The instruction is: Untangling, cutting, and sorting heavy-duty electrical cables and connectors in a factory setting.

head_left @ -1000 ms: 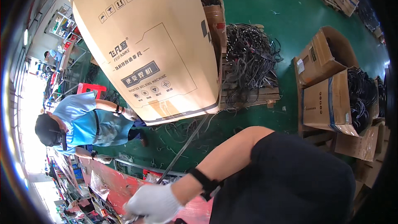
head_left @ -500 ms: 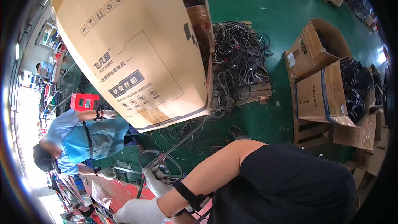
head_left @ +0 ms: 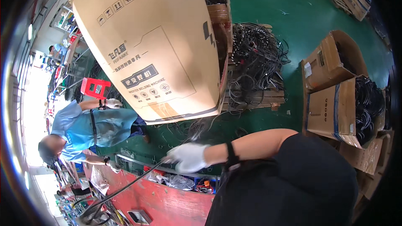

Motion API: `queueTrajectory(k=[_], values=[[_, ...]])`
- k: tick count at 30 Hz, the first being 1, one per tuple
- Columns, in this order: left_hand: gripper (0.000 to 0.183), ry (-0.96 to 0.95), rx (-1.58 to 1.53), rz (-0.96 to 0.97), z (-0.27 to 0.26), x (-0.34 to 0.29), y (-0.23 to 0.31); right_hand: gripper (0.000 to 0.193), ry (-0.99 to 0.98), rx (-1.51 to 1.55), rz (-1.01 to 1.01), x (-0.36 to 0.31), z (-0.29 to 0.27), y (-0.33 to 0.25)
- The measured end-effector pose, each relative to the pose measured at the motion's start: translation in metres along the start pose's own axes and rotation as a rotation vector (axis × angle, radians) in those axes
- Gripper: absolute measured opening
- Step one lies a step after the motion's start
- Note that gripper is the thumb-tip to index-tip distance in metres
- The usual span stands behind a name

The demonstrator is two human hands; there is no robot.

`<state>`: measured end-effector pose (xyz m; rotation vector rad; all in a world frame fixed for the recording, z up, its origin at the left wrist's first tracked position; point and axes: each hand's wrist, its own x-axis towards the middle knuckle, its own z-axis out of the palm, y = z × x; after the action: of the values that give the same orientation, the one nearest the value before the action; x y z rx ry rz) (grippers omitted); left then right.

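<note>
My right hand [head_left: 190,157], in a white knit glove, is closed on a dark cable bundle [head_left: 138,180]. The bundle stretches from my fingers over a red tabletop [head_left: 176,203] to the lower left, where its dark loops blur. A smeared clump of strands shows just beyond the glove, above the green floor. A black band circles my right wrist, and the bare forearm leads back to a black sleeve. My left hand is out of the picture.
A tall cardboard carton [head_left: 146,54] stands in front. Beside it a wooden pallet [head_left: 255,98] bears tangled black cables [head_left: 257,50]. Cable-filled boxes [head_left: 331,109] are stacked at right. A co-worker in blue [head_left: 109,129] is at left by a red stool [head_left: 95,88].
My right hand has moved up and to the right from the lower edge, with the cable bundle now in its grip. The other gloved hand has left the picture. The view has shifted slightly.
</note>
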<state>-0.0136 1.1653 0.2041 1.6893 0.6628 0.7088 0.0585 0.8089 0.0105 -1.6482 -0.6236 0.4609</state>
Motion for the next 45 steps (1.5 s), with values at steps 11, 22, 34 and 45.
queueTrajectory(k=[11,22,34,45], values=[[0.026,0.352,0.308,0.302,-0.152,0.085,0.131,0.042,-0.067,-0.403,0.479,-0.110,-0.031,0.140],[0.026,0.476,0.100,0.355,-0.228,0.218,0.171,0.022,-0.199,-0.391,0.435,-0.047,0.007,0.154],[0.032,0.452,-0.165,0.306,-0.135,0.277,0.048,0.028,-0.101,-0.483,0.512,0.051,0.067,0.129],[0.033,0.319,-0.098,0.217,-0.123,0.309,-0.074,0.039,-0.154,-0.602,0.654,0.064,0.079,0.131]])
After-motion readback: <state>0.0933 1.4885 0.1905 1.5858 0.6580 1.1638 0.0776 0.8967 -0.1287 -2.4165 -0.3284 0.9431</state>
